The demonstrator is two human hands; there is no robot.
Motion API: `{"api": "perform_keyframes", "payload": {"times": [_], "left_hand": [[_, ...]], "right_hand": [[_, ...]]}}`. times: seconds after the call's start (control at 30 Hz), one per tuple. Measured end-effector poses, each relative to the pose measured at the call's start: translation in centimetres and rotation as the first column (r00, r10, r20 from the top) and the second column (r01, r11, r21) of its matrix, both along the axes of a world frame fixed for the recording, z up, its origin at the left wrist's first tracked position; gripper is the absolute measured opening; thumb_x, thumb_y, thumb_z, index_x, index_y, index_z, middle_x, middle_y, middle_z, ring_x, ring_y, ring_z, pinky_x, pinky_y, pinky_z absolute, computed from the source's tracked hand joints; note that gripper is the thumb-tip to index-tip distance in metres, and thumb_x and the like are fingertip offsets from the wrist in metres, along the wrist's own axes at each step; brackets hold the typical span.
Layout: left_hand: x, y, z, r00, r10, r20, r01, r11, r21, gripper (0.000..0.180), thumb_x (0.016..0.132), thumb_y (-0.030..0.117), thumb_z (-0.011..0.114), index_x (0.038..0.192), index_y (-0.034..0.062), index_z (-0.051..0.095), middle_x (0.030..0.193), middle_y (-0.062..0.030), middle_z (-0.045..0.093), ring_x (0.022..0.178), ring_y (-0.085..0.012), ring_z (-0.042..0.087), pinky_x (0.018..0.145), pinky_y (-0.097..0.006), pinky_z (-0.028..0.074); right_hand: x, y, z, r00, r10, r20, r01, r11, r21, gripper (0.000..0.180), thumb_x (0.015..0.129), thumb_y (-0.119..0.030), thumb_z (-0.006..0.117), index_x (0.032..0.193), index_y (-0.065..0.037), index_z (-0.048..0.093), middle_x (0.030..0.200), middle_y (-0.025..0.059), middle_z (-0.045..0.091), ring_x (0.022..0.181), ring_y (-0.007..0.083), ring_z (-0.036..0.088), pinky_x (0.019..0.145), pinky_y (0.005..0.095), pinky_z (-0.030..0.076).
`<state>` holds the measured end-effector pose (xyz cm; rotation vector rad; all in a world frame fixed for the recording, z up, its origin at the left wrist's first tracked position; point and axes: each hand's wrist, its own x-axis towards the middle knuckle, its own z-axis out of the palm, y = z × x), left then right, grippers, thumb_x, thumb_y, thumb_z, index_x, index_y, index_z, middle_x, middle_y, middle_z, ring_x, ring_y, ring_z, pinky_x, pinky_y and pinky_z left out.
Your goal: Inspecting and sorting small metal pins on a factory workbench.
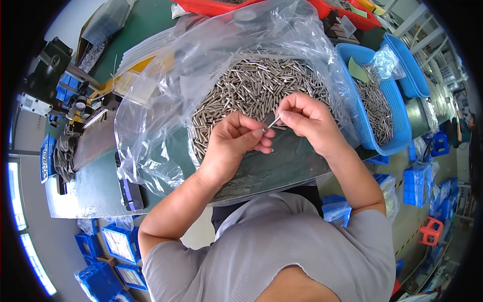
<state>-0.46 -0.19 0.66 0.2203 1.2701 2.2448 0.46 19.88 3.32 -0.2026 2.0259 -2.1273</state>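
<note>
My left hand and my right hand meet in front of a heap of small metal pins. Between the right thumb and forefinger I pinch one thin silvery metal pin, tilted, its lower end reaching the left fingertips. The left thumb and forefinger are pressed together around something small; whether it is that same pin's end or another piece cannot be told. The heap lies on a large clear plastic bag, spread over the dark green table. A few loose pins lie just beneath my hands.
At the right stands a blue basket of similar pins, with another blue basket behind it. Red trays line the far edge. A dark machine stands at the left. A purple-black object lies near the table's front edge.
</note>
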Motion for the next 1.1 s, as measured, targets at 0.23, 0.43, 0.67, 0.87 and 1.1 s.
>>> {"api": "perform_keyframes", "payload": {"times": [0.23,0.43,0.67,0.87,1.1], "left_hand": [[0.0,0.1,0.1,1.000,-0.011,0.016,0.011,1.000,0.010,0.006,0.088,-0.003,0.051,0.094,-0.0044,0.052,0.090,-0.0178,0.064,0.077,-0.0224,0.065,0.072,-0.032,0.055],[0.1,0.1,0.0,1.000,-0.006,0.007,0.006,0.999,0.051,0.005,0.088,-0.003,0.052,0.093,-0.0039,0.052,0.088,-0.0163,0.064,0.077,-0.0217,0.065,0.071,-0.032,0.056],[0.1,0.1,-0.3,1.000,-0.008,-0.011,0.008,1.000,-0.005,0.004,0.087,-0.003,0.054,0.091,-0.0037,0.052,0.084,-0.0132,0.062,0.075,-0.0203,0.065,0.070,-0.031,0.056],[0.0,0.0,-0.3,0.999,-0.036,-0.017,0.036,0.999,-0.030,0.005,0.087,-0.002,0.052,0.092,-0.0022,0.054,0.089,-0.0166,0.064,0.077,-0.0214,0.065,0.070,-0.033,0.056],[-0.1,0.0,0.0,1.000,0.019,-0.009,-0.019,0.999,-0.029,0.005,0.088,-0.002,0.051,0.092,-0.0014,0.054,0.091,-0.0173,0.064,0.077,-0.0195,0.064,0.070,-0.032,0.055]], "right_hand": [[0.2,-0.5,-1.0,0.995,-0.016,-0.098,0.022,0.998,0.060,0.008,0.087,-0.009,0.060,0.088,-0.002,0.057,0.077,-0.0034,0.055,0.072,0.0024,0.049,0.065,0.0189,0.041],[0.4,-1.0,-0.8,0.998,0.059,-0.033,-0.059,0.998,0.016,0.006,0.086,-0.006,0.061,0.088,-0.001,0.058,0.080,0.0023,0.061,0.076,0.0081,0.061,0.068,0.0213,0.048],[0.4,-1.0,-1.1,0.992,0.091,0.087,-0.087,0.995,-0.043,0.005,0.083,-0.004,0.063,0.086,-0.002,0.060,0.079,0.0019,0.062,0.076,0.0082,0.060,0.069,0.0209,0.048],[0.4,0.7,-0.4,0.992,-0.049,0.115,0.038,0.995,0.097,0.013,0.086,-0.015,0.060,0.087,-0.002,0.059,0.074,-0.0030,0.055,0.063,0.0057,0.048,0.055,0.0211,0.039],[-0.6,4.1,-1.0,0.960,0.038,0.277,0.056,0.945,-0.323,0.010,0.085,-0.009,0.055,0.092,-0.003,0.057,0.072,0.0011,0.053,0.061,0.0069,0.050,0.048,0.0223,0.038]]}}
